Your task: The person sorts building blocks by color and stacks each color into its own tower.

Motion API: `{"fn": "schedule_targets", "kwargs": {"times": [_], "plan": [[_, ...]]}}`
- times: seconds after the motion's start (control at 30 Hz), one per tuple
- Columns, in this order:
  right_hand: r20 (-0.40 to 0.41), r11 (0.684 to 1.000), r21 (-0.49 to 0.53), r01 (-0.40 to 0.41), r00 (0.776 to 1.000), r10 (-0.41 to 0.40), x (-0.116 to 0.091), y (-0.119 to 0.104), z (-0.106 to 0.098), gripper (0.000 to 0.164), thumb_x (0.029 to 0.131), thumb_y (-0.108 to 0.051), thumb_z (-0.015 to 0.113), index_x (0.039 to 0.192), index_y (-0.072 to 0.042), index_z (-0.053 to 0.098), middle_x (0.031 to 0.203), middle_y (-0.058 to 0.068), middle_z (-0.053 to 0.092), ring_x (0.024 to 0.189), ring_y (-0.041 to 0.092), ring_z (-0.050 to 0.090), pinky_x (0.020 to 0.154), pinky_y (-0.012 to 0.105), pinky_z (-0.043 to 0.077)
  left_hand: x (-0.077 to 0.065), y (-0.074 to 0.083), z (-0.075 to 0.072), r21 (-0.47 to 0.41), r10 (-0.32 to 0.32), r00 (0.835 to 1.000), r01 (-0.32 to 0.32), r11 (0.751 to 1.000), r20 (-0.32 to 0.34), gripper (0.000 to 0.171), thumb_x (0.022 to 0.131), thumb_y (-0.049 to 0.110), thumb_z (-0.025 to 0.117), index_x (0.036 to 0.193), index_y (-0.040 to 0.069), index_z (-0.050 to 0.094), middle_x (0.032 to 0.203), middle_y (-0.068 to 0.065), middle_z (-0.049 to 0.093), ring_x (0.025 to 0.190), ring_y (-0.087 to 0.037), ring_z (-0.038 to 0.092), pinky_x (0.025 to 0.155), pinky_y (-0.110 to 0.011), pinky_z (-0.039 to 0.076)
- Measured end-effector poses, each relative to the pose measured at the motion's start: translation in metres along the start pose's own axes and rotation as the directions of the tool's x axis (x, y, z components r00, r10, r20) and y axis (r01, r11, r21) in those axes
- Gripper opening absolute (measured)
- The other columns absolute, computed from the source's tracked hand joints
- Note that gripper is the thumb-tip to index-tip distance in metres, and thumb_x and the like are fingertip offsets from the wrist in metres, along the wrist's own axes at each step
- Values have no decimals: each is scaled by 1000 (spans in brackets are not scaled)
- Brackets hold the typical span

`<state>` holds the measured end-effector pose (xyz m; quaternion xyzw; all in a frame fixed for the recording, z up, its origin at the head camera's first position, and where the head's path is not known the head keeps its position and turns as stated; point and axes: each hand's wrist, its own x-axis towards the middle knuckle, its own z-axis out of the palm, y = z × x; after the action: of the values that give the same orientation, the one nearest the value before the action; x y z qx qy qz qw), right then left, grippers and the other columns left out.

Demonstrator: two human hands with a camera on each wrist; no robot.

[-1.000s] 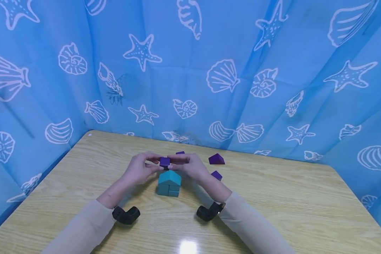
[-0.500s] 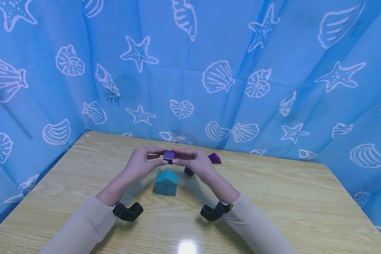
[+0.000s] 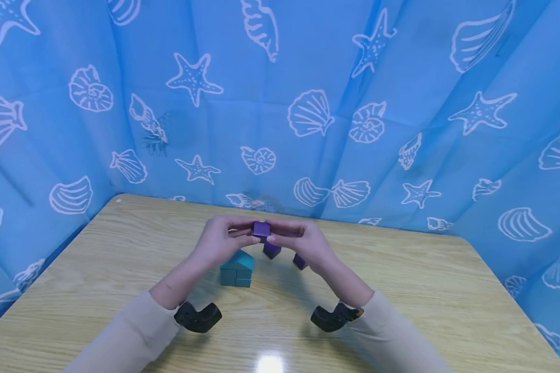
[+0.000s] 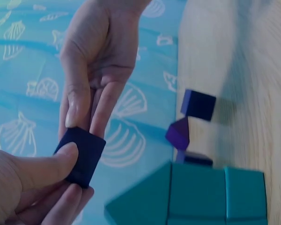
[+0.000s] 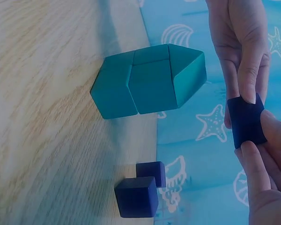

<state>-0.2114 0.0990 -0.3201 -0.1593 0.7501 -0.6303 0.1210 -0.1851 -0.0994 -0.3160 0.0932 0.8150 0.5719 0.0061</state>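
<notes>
Both hands hold one purple block between them, raised above the table behind and to the right of a small teal block house. My left hand pinches it from the left, its thumb lying across one face. From the other side, my right hand pinches it with thumb and fingers. The house has a pointed roof block on several stacked pieces. Below the hands, a purple cube shows on the table, and another purple block is partly hidden by my right hand.
In the left wrist view, a purple block with a pointed top stands beside a cube. A wooden table carries everything, backed by a blue curtain with shell prints. Black wrist cameras jut inward from the sleeves.
Both hands have carried the purple block up and to the right, from close behind the teal house to above the loose purple blocks. The head view has shifted slightly right.
</notes>
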Motion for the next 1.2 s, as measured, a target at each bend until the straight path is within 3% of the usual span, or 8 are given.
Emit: {"fn": "schedule_targets", "kwargs": {"times": [0.27,0.6,0.9,1.2], "plan": [[-29,1000,-12,-17,999,16,-12,0,-10,43,86,-8,71,127,-3,61,125,14,63,112,24,63,95,32,52,-3,9,15,13,37,999,-36,999,-20,38,84,2,71,121,-3,63,122,-21,63,108,-31,64,86,-33,57],[-29,998,-21,-51,998,51,-30,13,-33,43,87,-6,69,128,1,59,125,19,62,109,24,65,90,30,55,-10,13,51,52,57,997,-54,997,-48,39,85,1,70,123,-2,62,118,-20,66,106,-30,66,83,-32,58],[-40,998,-18,-68,997,68,-44,27,-43,43,86,-6,70,127,3,59,127,20,61,110,22,64,91,28,54,-14,5,74,40,89,995,-88,995,-48,39,86,2,69,124,-3,61,119,-20,65,106,-30,65,84,-32,57],[-13,996,5,-94,996,94,-58,41,-49,45,87,-5,68,128,6,56,129,22,57,114,26,62,92,29,53,-23,-5,94,10,54,998,-54,999,-35,39,86,2,69,124,-5,60,122,-23,63,109,-33,64,86,-32,56]]}}
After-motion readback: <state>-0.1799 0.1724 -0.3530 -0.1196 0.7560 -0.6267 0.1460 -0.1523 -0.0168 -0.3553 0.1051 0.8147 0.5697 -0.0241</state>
